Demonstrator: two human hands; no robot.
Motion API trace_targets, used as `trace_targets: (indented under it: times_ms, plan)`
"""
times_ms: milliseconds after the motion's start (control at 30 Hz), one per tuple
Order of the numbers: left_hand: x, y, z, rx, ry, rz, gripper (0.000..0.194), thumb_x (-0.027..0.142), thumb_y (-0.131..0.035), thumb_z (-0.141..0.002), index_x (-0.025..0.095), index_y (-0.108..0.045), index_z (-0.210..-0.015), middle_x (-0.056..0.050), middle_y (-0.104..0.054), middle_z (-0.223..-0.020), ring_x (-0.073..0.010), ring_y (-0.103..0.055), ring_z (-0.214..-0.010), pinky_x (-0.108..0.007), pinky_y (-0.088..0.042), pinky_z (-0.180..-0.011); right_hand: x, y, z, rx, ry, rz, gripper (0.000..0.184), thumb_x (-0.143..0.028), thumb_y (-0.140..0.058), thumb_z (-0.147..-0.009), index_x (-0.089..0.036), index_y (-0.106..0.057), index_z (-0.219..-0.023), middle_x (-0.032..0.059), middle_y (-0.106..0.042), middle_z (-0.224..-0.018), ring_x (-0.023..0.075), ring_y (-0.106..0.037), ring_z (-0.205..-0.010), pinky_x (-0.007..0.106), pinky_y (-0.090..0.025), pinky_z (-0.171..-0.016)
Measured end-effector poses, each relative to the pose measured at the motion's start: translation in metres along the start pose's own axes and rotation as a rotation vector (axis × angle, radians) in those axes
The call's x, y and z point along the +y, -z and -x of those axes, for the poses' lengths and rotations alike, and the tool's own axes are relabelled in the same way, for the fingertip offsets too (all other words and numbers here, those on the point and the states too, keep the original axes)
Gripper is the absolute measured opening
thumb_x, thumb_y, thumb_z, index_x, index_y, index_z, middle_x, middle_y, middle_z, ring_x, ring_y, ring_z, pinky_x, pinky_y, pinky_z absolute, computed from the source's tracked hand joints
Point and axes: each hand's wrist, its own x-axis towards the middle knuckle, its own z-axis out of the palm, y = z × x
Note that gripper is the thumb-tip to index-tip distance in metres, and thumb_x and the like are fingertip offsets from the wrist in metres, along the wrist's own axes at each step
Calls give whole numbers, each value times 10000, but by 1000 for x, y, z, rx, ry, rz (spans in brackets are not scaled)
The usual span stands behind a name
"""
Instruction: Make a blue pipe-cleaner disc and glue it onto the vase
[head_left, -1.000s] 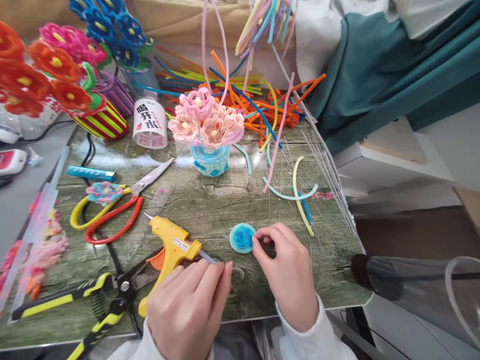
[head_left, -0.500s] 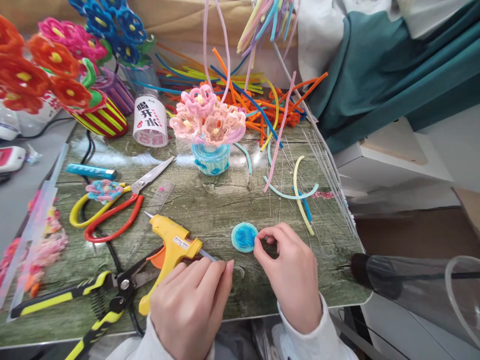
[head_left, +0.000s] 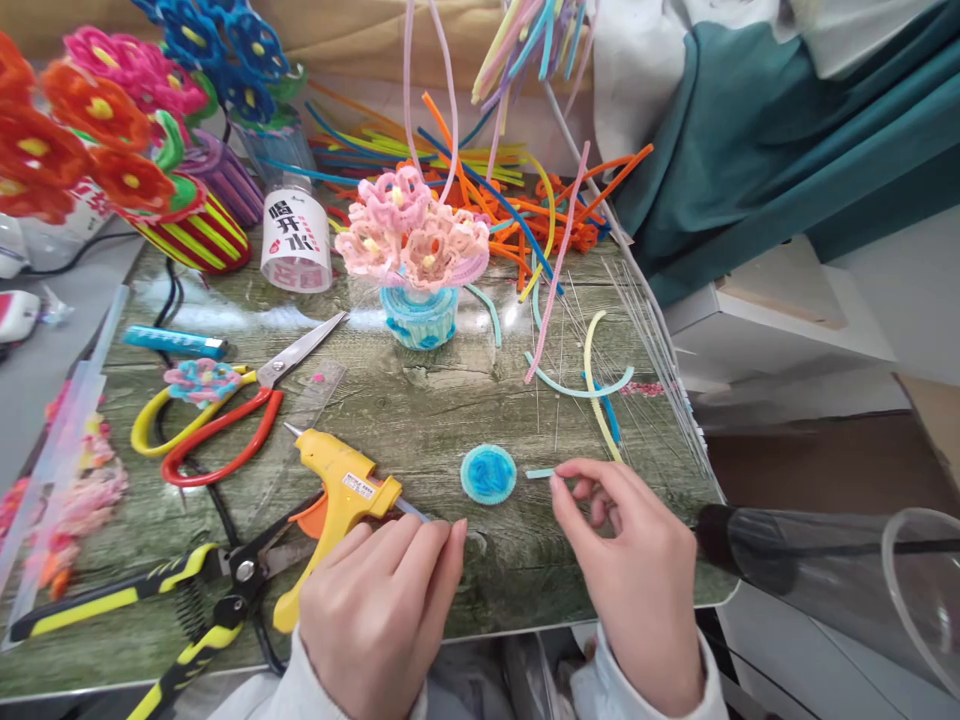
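Observation:
Between the thumb and forefinger of my right hand (head_left: 626, 575) is a short light-blue piece of pipe cleaner (head_left: 540, 473), its free end pointing left. Just left of it, apart, a round blue disc with a pale turquoise rim (head_left: 488, 474) lies flat on the table. My left hand (head_left: 382, 610) is closed knuckles-up by the table's front edge, and what its fingers hold, if anything, is hidden. Against its knuckles lies a yellow hot glue gun (head_left: 341, 485), nozzle pointing up-left, with a clear glue stick (head_left: 411, 510) coming out of its back.
Large scissors (head_left: 262, 395) and yellow-black pruning shears (head_left: 236, 585) lie left. Behind stand a turquoise pot of pink flowers (head_left: 420, 318) and a plastic bottle (head_left: 297, 240). Loose pipe cleaners (head_left: 555, 265) and thin wires (head_left: 660, 350) spread at back right. A clear tube (head_left: 817, 570) juts in at right.
My right hand has moved right, away from the blue disc, and the short light-blue pipe cleaner piece now shows in its fingers. The left hand has stayed put.

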Motion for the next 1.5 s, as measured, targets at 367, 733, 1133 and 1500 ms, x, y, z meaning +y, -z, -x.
trace_targets:
  times_ms: [367,733,1133,1500]
  plan:
    - [2,8,-2,-59,22,-6,236,233,-570,-912,196,-638,-689,31,-618,-575,-126,-486,-515,-300,-352,-559,27,8,4,-101,122,116,198,-373,-510,-956,-223,-633,-917,36,-673,-880,215,-608,-809,333,-443,-722]
    - [3,8,0,-66,1,-14,245,232,-580,-905,191,-629,-667,36,-603,-555,-128,-451,-495,-303,-344,-550,27,-2,6,-99,60,113,148,-335,-572,-917,-219,-658,-885,12,-667,-820,175,-587,-699,288,-425,-634]
    - [3,7,2,-65,-22,-21,281,251,-550,-921,209,-630,-655,37,-603,-539,-127,-428,-486,-296,-332,-541,36,15,11,-15,-39,52,211,-377,-573,-888,-230,-660,-763,-5,-632,-683,155,-549,-553,284,-417,-589]
    - [4,10,7,-62,-37,-1,239,242,-608,-891,203,-622,-656,43,-598,-542,-134,-415,-495,-296,-325,-546,42,26,39,1,-56,79,227,-377,-513,-937,-237,-692,-933,6,-700,-838,140,-548,-538,277,-414,-546]
